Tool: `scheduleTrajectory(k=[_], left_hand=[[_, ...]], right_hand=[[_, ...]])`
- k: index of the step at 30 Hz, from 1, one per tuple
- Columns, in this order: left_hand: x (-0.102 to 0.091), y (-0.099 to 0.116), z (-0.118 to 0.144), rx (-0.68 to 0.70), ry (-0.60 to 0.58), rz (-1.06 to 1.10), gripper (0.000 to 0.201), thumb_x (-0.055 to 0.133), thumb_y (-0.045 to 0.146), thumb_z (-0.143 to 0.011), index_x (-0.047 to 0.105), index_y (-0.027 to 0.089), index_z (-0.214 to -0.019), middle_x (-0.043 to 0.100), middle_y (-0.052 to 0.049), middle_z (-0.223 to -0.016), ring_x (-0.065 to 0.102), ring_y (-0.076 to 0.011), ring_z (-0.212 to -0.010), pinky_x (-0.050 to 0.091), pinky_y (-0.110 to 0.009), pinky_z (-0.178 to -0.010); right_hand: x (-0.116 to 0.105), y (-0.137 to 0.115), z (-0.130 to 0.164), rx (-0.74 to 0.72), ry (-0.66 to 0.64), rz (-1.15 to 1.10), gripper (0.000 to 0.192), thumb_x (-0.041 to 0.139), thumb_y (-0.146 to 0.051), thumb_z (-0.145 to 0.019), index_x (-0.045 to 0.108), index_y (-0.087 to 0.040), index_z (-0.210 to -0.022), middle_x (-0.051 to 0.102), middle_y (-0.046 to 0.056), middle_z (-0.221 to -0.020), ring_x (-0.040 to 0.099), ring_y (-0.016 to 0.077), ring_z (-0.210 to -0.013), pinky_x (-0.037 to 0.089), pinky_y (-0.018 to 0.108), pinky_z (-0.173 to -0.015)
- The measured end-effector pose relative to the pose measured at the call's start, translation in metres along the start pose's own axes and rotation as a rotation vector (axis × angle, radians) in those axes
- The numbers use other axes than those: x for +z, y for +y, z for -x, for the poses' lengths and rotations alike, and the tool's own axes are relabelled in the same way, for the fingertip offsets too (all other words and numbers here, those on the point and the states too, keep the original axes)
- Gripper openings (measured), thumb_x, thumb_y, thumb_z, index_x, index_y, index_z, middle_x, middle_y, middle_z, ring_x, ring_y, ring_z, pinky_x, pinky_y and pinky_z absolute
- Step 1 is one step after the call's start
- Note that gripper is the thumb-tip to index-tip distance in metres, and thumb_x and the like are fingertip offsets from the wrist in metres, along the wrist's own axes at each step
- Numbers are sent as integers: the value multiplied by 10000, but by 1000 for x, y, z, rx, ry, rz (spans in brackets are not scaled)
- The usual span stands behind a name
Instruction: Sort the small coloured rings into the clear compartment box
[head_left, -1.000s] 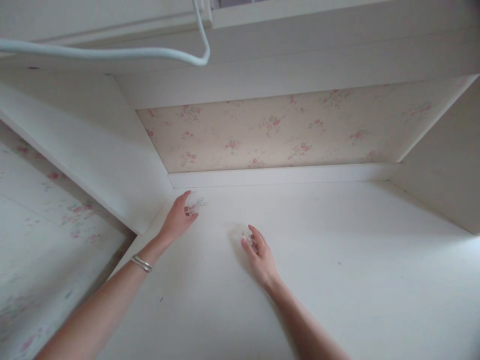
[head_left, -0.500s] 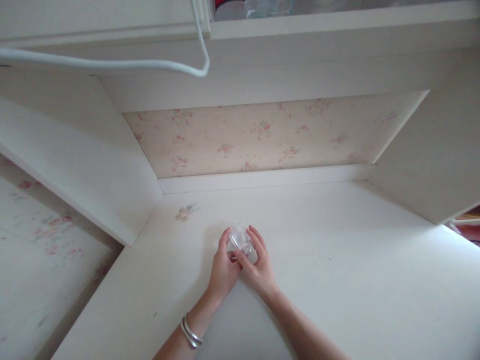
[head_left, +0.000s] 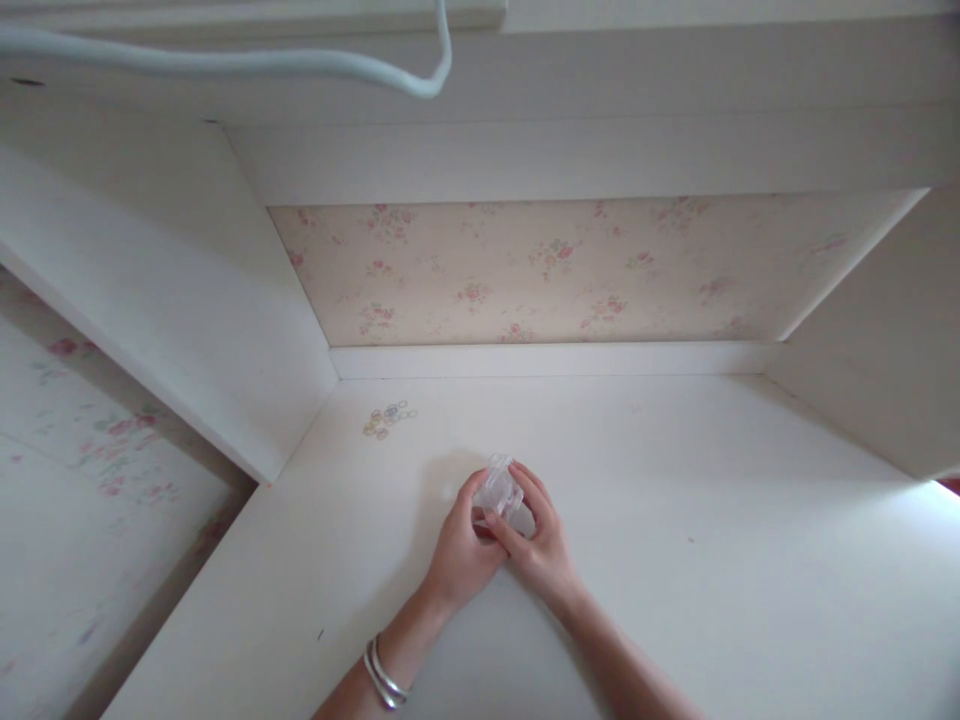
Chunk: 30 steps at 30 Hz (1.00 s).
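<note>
A small clear plastic box point(head_left: 500, 486) is held between both hands over the white desktop point(head_left: 637, 480). My left hand point(head_left: 463, 545) grips its left side, the thumb tucked low and partly hidden. On the other side, the fingers of my right hand point(head_left: 541, 540) curl along the box's edge while the thumb presses its near side. The box looks tilted; whether its lid is up or down I cannot make out. Farther back on the left lies a loose cluster of small thin rings point(head_left: 388, 418), some yellowish, some grey.
White side panels stand at left point(head_left: 172, 280) and right point(head_left: 877, 350). Floral wallpaper point(head_left: 555, 270) covers the back above a low white ledge. A white cable point(head_left: 300, 64) hangs across the upper left. A small dark sliver point(head_left: 320, 634) lies near the left front.
The view has shifted, lowering the upper shelf out of sight at the top. Both hands still hold the clear box, which has turned slightly and looks more upright.
</note>
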<state>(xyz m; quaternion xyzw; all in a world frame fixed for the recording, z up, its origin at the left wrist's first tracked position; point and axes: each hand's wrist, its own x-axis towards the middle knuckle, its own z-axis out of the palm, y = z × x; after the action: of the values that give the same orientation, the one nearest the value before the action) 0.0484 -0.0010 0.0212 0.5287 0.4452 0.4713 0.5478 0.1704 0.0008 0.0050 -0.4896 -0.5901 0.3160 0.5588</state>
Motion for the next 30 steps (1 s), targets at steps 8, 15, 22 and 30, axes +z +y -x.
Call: scheduleTrajectory(k=[8,15,22,30], left_hand=[[-1,9,0,22,-7,94,648,678,238,-726,325,249,-1270,501,-119,-1263,624,-187,-898,525,-248,-670],[-3,8,1,-87,-13,186,680,687,306,-728,317,292,-1299,461,-97,-1308,607,-160,-852,532,-237,-624],[-6,11,-2,-147,60,247,609,637,419,-759,367,286,-1288,523,-93,-1245,630,-202,-864,531,-228,-529],[-6,11,-5,-183,48,385,638,647,432,-747,378,297,-1309,586,-90,-1157,657,-169,-697,527,-248,-490]], right_hand=[[-4,-5,-4,10,-10,-11,470,651,-338,-766,567,-266,-1223,492,81,-1302,447,264,-1200,365,450,-1018],[-7,1,-5,74,7,-65,394,594,-332,-803,597,-278,-1193,512,69,-1292,455,259,-1196,368,455,-1011],[-7,2,-3,120,0,-138,353,606,-370,-796,639,-271,-1133,530,71,-1277,475,260,-1174,393,446,-985],[-4,3,-6,396,3,-400,484,558,-478,-816,586,-191,-1204,647,90,-1090,612,219,-906,495,384,-813]])
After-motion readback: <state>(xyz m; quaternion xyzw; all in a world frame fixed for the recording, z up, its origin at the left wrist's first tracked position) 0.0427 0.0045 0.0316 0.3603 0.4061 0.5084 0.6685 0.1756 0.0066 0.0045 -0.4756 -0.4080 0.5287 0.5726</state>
